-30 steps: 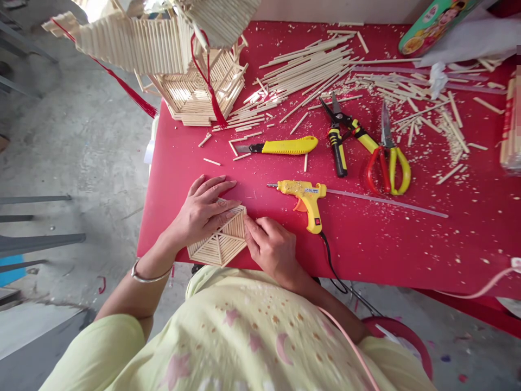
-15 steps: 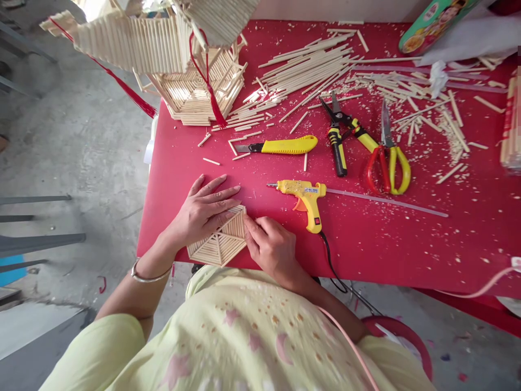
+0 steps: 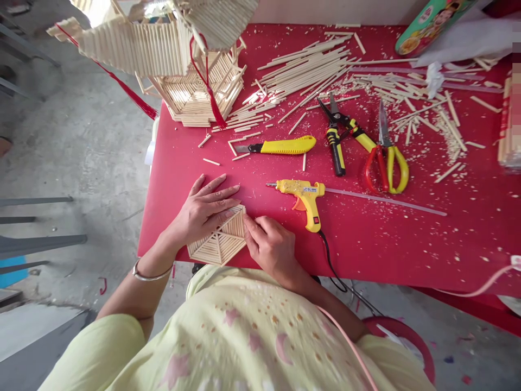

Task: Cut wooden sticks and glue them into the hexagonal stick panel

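Observation:
A hexagonal wooden-stick panel (image 3: 226, 244) lies flat at the front edge of the red table, its sticks arranged in triangular sections. My left hand (image 3: 206, 209) rests palm down with fingers stretched out, covering the panel's upper left part. At the panel's right edge, my right hand (image 3: 271, 244) is closed, thumb and index finger pressed against the rim. Its other fingers curl under, and what lies beneath them is hidden. To the right of the hands lies a yellow glue gun (image 3: 303, 195) with a clear glue stick in its back end.
Beyond the hands lie a yellow utility knife (image 3: 287, 145), black-and-yellow pliers (image 3: 336, 146) and red-and-yellow scissors (image 3: 386, 163). A wooden-stick pavilion model (image 3: 134, 51) with red tassels stands at the back left. Loose sticks (image 3: 309, 68) and crumbs are scattered across the back of the red table (image 3: 366, 244).
Both hands and the panel hold the same positions. Only the camera view has shifted very slightly.

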Motion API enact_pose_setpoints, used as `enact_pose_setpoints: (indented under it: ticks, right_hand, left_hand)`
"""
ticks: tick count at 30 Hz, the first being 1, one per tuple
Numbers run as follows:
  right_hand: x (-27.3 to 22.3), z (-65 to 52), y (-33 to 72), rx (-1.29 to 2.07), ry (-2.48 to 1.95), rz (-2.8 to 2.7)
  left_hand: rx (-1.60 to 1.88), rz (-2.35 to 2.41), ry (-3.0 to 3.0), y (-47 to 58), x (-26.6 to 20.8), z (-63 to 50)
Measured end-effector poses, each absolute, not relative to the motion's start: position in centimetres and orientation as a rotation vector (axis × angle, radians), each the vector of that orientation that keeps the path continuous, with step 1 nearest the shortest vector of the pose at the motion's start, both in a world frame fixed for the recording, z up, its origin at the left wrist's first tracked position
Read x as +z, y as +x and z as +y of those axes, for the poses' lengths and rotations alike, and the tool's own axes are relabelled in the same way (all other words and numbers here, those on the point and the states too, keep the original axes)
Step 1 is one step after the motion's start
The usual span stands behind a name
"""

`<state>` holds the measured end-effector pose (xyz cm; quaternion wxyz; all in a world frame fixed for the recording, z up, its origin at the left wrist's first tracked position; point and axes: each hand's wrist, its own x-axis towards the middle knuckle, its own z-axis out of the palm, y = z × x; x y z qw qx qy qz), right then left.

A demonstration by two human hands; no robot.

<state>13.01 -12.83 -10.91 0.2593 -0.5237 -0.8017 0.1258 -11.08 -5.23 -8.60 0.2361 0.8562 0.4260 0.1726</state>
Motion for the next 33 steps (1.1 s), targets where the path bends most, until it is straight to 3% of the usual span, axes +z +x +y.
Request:
enact_pose_setpoints:
  ticks: [33]
  right_hand:
    - [-11.09, -12.92, 12.97, 0.358, -1.425, -2.166]
  left_hand:
    - [0.473, 1.162, 2.364, -10.93, -8.39, -5.19]
